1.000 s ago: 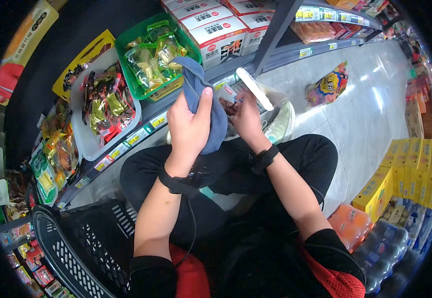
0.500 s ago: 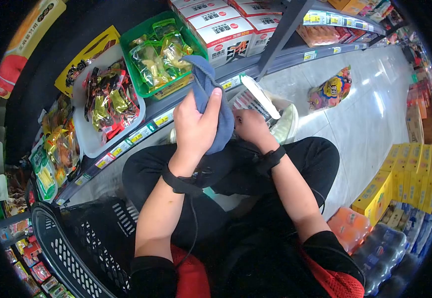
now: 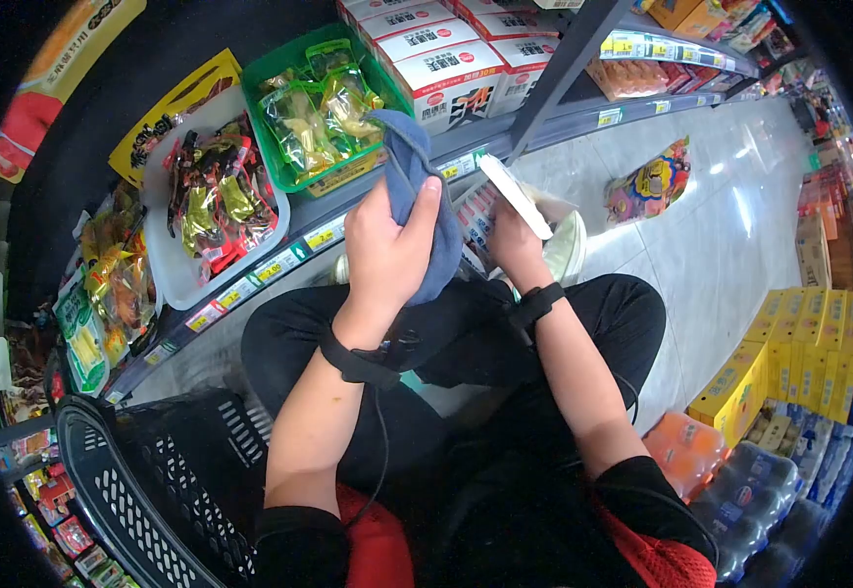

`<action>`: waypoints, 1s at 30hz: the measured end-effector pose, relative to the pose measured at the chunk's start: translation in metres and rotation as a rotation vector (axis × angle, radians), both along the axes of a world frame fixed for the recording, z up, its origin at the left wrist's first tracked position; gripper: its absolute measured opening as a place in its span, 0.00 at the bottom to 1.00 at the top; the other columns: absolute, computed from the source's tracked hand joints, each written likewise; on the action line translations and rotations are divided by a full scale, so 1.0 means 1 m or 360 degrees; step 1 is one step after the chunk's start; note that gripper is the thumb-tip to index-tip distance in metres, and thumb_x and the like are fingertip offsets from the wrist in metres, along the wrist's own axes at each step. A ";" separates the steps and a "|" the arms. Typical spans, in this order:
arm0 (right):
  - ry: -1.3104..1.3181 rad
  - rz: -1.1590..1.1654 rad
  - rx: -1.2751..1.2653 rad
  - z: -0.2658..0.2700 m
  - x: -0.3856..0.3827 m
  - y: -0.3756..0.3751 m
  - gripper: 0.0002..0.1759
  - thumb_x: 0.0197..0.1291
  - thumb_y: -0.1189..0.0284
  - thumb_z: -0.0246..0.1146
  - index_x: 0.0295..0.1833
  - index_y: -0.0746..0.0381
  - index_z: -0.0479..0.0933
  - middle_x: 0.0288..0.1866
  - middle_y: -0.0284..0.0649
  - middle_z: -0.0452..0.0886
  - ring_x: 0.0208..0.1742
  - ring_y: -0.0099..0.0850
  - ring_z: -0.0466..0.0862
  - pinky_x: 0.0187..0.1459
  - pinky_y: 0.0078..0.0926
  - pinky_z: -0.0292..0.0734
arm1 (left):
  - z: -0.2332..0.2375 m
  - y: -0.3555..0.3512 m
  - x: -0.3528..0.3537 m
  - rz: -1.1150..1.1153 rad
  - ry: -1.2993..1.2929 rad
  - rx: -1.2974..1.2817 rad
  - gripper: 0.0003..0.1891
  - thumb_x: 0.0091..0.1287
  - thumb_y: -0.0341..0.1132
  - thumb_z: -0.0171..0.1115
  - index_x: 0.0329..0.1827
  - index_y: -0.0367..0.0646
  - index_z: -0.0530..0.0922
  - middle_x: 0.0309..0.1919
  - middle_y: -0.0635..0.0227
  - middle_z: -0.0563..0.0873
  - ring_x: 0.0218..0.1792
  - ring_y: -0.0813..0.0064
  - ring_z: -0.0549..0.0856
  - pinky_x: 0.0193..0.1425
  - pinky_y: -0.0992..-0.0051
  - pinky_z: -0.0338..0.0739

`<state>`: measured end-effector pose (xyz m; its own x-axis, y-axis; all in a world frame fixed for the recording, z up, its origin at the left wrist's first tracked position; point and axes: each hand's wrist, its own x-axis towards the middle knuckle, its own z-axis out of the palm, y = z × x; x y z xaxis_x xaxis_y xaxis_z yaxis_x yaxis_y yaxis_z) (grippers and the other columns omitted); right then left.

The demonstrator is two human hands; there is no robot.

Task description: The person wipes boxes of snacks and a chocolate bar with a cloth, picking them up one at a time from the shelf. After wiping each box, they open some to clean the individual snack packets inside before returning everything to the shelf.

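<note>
My left hand (image 3: 387, 240) is closed around a folded blue-grey cloth (image 3: 433, 255), its thumb pressed on top. To its right, my right hand (image 3: 517, 247) reaches into or behind a white box (image 3: 478, 211) with printed sides and a raised white flap (image 3: 515, 196). The flap and box hide the fingers of that hand, so I cannot see what they touch. The box sits low between my crossed legs and the shelf, beside a light-coloured shoe (image 3: 570, 245).
On the shelf ahead are a green bin (image 3: 277, 157) of wrapped snacks, a white bin (image 3: 165, 260) of snack packs and several white-red cartons (image 3: 451, 64). A black basket (image 3: 167, 480) stands at my left. A colourful bag (image 3: 650, 183) lies on the floor; yellow boxes (image 3: 740, 382) stand right.
My right hand, a fist in front of the box before, has moved right and in under the flap. The flap has tilted more upright. My left hand and the cloth have barely moved.
</note>
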<state>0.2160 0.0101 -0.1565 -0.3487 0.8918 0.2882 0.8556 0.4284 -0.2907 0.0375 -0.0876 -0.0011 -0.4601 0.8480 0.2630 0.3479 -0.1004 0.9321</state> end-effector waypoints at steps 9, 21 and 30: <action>-0.0157 0.0023 -0.0002 -0.034 0.003 0.005 0.15 0.49 0.66 0.72 0.40 0.64 0.86 0.42 0.52 0.87 0.47 0.49 0.87 0.50 0.44 0.81 | -0.001 0.001 0.001 -0.0032 0.0020 -0.0048 0.12 0.71 0.37 0.66 0.47 0.35 0.83 0.33 0.49 0.88 0.37 0.51 0.89 0.43 0.64 0.80; -0.0134 0.0125 -0.0147 -0.022 0.001 0.000 0.12 0.56 0.69 0.63 0.40 0.66 0.84 0.41 0.55 0.87 0.40 0.53 0.88 0.48 0.47 0.83 | -0.003 0.001 0.004 -0.0086 0.0050 -0.0089 0.12 0.71 0.37 0.66 0.45 0.35 0.83 0.34 0.48 0.88 0.38 0.49 0.89 0.45 0.63 0.80; -0.0093 0.0076 0.0423 -0.006 -0.009 -0.010 0.12 0.56 0.70 0.63 0.38 0.70 0.80 0.35 0.55 0.84 0.39 0.52 0.86 0.43 0.47 0.82 | -0.011 0.004 -0.001 0.0072 -0.0002 -0.0058 0.19 0.76 0.45 0.60 0.39 0.34 0.81 0.29 0.51 0.86 0.32 0.56 0.87 0.42 0.62 0.78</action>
